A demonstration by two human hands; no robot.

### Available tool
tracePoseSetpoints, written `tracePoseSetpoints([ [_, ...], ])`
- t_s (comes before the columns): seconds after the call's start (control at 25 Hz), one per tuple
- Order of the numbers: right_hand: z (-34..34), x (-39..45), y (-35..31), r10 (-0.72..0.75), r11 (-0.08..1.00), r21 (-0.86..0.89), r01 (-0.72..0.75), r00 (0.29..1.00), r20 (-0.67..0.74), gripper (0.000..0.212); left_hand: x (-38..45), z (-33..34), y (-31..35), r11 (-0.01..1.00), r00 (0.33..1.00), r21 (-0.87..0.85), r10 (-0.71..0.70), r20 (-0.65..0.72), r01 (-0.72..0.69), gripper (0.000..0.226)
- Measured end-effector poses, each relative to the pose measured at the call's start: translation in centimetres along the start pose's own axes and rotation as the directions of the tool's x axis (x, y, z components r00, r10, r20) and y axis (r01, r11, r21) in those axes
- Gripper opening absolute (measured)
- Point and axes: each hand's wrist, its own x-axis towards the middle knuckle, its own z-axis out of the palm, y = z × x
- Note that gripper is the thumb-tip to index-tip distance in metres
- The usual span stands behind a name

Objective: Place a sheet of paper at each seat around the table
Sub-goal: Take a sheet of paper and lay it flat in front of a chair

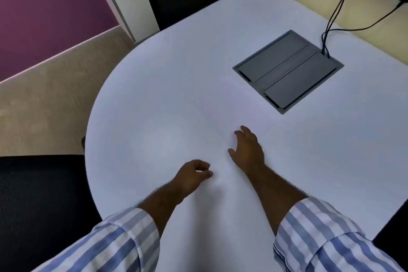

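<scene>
White rounded table (143, 99), grey cable box (288, 72), left hand (194, 174) curled, right hand (248, 148) spread on paper (220, 112).

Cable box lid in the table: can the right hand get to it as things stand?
Probably yes. The right hand rests flat on the white table, and the surface between it and the grey cable box lid is bare apart from faint paper edges.

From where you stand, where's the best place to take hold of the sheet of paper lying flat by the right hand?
Probably its near corner, just left of the right hand. The sheet of paper lies flat on the white table with faint edges meeting there. Come from the near side and slide or peel that corner up; its flat faces offer nothing to pinch.
</scene>
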Motion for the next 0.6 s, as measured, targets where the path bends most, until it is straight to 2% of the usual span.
tracePoseSetpoints([
  [0.16, 0.4, 0.5, 1.5, 0.033, 0.999, -0.044, -0.029, 0.994, 0.100, 0.069, 2.0, 1.6, 1.2, 0.993, 0.998, -0.100, -0.070, -0.009, 0.069, 0.032],
  [0.2, 0.8, 0.5, 1.9, 0.018, 0.997, -0.071, -0.011, 0.995, 0.097, 0.067, 2.4, 2.0, 1.1, 0.995, 0.997, -0.063, -0.073, -0.026, 0.071, 0.033],
  [0.36, 1.3, 0.1, 2.5, -0.005, 0.997, -0.071, 0.008, 0.999, 0.049, 0.056, 3.4, 3.1, -0.5, 0.940, 0.996, 0.339, -0.010, -0.085, 0.038, 0.048],
  [0.48, 1.7, 0.0, 2.9, -0.005, 0.999, -0.047, 0.006, 1.000, 0.022, 0.049, 3.7, 3.8, -1.2, 0.902, 0.998, 0.432, 0.040, -0.056, -0.012, 0.054],
  [0.6, 1.8, 0.2, 3.0, -0.008, 1.000, -0.016, 0.007, 1.000, -0.024, 0.042, 3.9, 4.3, -0.9, 0.899, 0.998, 0.437, 0.047, -0.042, -0.024, 0.056],
])
